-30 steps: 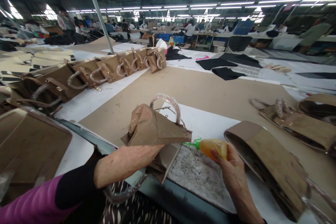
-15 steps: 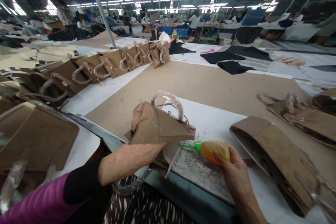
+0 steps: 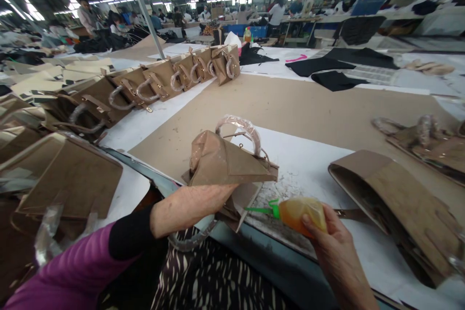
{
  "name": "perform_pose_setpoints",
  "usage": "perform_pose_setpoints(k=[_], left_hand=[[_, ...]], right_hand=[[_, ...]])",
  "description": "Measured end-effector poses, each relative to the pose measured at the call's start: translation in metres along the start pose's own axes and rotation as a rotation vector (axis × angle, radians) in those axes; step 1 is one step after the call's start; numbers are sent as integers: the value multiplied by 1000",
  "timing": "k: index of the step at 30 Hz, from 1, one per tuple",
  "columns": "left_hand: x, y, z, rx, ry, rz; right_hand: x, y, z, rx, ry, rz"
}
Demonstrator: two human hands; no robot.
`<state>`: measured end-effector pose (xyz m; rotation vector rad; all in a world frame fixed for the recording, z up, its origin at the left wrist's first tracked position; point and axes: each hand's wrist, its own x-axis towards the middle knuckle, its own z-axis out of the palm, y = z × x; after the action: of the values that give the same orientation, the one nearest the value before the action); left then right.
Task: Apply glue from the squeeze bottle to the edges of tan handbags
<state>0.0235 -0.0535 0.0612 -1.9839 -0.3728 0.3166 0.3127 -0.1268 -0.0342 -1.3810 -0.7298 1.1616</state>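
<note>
My left hand (image 3: 209,198) reaches under a tan handbag (image 3: 227,162) at the table's near edge and holds it up; the fingers are hidden beneath the bag. The bag's plastic-wrapped handle (image 3: 240,128) arches over its top. My right hand (image 3: 327,237) is closed round an orange squeeze bottle (image 3: 300,210) with a green nozzle (image 3: 259,209) that points left at the bag's lower flap. Under the nozzle lies a glue-stained work slab (image 3: 286,237).
A row of tan handbags (image 3: 160,82) runs along the left of the table. Unfinished bag bodies lie at the right (image 3: 392,203) and near left (image 3: 72,179). Black fabric pieces (image 3: 327,70) lie farther back. Other people work at distant tables (image 3: 276,12).
The view has tipped downward, so everything sits lower and slightly right in frame. The bottle's nozzle has dropped from the bag's side to below its lower flap. Both hands keep their hold.
</note>
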Motion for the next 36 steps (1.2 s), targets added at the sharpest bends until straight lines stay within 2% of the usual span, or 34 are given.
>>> perform_pose_setpoints(k=[7, 14, 20, 24, 30, 36], left_hand=[[-1, -3, 0, -66, -5, -14], [1, 0, 3, 84, 2, 32], [-2, 0, 6, 161, 0, 75], [-4, 3, 8, 144, 6, 65], [-3, 4, 7, 38, -13, 41], [-3, -1, 5, 98, -1, 93]], right_hand=[[-19, -2, 5, 8, -20, 20], [-35, 0, 1, 71, -74, 74], [-34, -9, 10, 168, 74, 93], [-37, -6, 12, 243, 47, 128], [-45, 6, 2, 258, 13, 153], [-45, 6, 4, 255, 64, 146]])
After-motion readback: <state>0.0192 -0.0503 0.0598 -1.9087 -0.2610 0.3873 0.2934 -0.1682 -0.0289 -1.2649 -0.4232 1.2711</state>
